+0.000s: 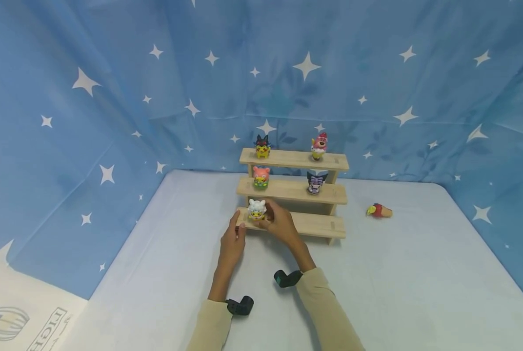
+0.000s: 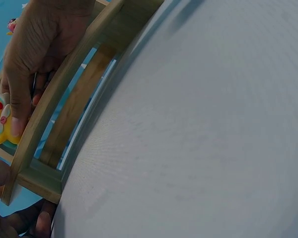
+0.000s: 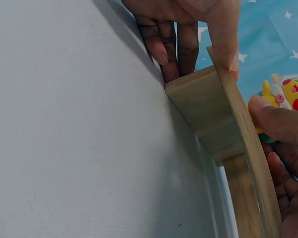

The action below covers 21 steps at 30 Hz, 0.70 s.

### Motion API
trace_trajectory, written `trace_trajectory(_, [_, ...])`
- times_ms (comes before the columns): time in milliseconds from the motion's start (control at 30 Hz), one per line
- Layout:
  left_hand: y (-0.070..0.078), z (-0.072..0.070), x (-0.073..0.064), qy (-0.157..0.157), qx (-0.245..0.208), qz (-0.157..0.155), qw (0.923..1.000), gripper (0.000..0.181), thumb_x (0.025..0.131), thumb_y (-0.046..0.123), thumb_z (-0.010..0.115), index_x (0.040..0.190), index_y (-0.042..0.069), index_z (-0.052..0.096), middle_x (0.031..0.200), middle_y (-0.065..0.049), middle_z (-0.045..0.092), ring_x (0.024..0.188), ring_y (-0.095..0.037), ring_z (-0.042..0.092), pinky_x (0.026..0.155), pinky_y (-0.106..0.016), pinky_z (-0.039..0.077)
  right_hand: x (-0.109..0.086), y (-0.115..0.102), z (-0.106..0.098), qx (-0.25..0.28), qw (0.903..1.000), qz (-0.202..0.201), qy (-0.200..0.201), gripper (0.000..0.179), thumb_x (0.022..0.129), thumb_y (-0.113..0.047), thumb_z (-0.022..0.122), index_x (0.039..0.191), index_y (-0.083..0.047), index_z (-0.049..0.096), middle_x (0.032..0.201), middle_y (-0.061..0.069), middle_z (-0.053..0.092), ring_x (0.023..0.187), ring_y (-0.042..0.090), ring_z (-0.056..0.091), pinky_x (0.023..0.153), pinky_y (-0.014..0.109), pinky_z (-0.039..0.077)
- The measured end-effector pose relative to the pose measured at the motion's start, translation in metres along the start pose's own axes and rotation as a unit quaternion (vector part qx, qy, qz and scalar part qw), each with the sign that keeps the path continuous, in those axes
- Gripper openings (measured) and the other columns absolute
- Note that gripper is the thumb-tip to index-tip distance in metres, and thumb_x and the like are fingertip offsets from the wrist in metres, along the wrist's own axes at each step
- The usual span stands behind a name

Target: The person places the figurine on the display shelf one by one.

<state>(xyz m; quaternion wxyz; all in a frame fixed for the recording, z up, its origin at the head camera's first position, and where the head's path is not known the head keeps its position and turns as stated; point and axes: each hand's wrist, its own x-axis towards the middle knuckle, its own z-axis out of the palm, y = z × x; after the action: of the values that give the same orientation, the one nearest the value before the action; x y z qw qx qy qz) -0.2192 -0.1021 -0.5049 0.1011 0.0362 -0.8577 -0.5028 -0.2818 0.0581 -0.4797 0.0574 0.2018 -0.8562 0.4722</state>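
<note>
A three-step wooden display shelf (image 1: 307, 224) stands on the table. At the left of its bottom step is a yellow figurine with a fluffy white hood (image 1: 257, 209). My right hand (image 1: 281, 224) pinches this figurine from its right side, its base right at the board. My left hand (image 1: 232, 246) grips the left end of the bottom step. In the right wrist view, the left thumb (image 3: 226, 37) lies over the board's end, with the other fingers by the side support (image 3: 206, 109). The left wrist view shows the figurine (image 2: 7, 124) beside the right thumb.
The middle step bears a pink-hooded figurine (image 1: 261, 178) and a dark-eared figurine (image 1: 315, 183). On the top step stand a black-eared yellow figurine (image 1: 262, 147) and a pink figurine (image 1: 318, 146). A red figurine (image 1: 380, 210) lies on its side right of the shelf. Behind hangs a blue starry curtain (image 1: 279, 73).
</note>
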Motion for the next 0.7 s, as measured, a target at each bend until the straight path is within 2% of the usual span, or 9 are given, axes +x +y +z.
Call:
trace_trajectory(100, [0.0013, -0.0006, 0.0000, -0.005, -0.001, -0.003, 1.0000, 0.049, 0.106, 0.027, 0.041, 0.152, 0.014, 0.033, 0.110, -0.017, 0.067, 0.097, -0.030, 0.063, 0.083, -0.047, 0.050, 0.0003, 0.0001, 0.0002, -0.010, 0.9999, 0.001, 0.000, 0.060, 0.075, -0.019, 0.085, 0.129, -0.015, 0.059, 0.100, 0.007, 0.070, 0.081, 0.018, 0.061, 0.072, 0.031, 0.050])
trace_trajectory(333, [0.0022, -0.0007, -0.0006, -0.009, 0.003, -0.009, 0.9999, 0.049, 0.106, 0.028, 0.040, 0.153, 0.015, 0.032, 0.128, -0.020, 0.061, 0.109, -0.035, 0.061, 0.091, -0.052, 0.048, -0.0011, -0.0013, -0.0004, -0.019, 0.9998, -0.001, -0.001, 0.062, 0.076, -0.020, 0.085, 0.131, -0.016, 0.058, 0.100, 0.008, 0.070, 0.081, 0.019, 0.061, 0.072, 0.034, 0.049])
trace_trajectory(633, [0.0009, 0.0002, -0.0007, -0.007, 0.003, -0.007, 0.9999, 0.049, 0.106, 0.029, 0.040, 0.153, 0.016, 0.032, 0.133, -0.019, 0.059, 0.111, -0.034, 0.061, 0.092, -0.051, 0.048, -0.0027, -0.0020, -0.0009, -0.021, 0.9997, -0.009, 0.001, 0.061, 0.077, -0.019, 0.084, 0.131, -0.015, 0.058, 0.104, 0.009, 0.070, 0.084, 0.020, 0.063, 0.073, 0.035, 0.051])
trace_trajectory(700, [0.0009, 0.0003, -0.0009, -0.007, 0.003, -0.006, 1.0000, 0.049, 0.106, 0.029, 0.040, 0.153, 0.015, 0.032, 0.128, -0.019, 0.062, 0.108, -0.034, 0.061, 0.090, -0.051, 0.049, -0.0027, -0.0020, -0.0010, -0.021, 0.9997, -0.009, 0.000, 0.061, 0.077, -0.020, 0.084, 0.131, -0.015, 0.057, 0.104, 0.010, 0.070, 0.085, 0.021, 0.064, 0.074, 0.036, 0.052])
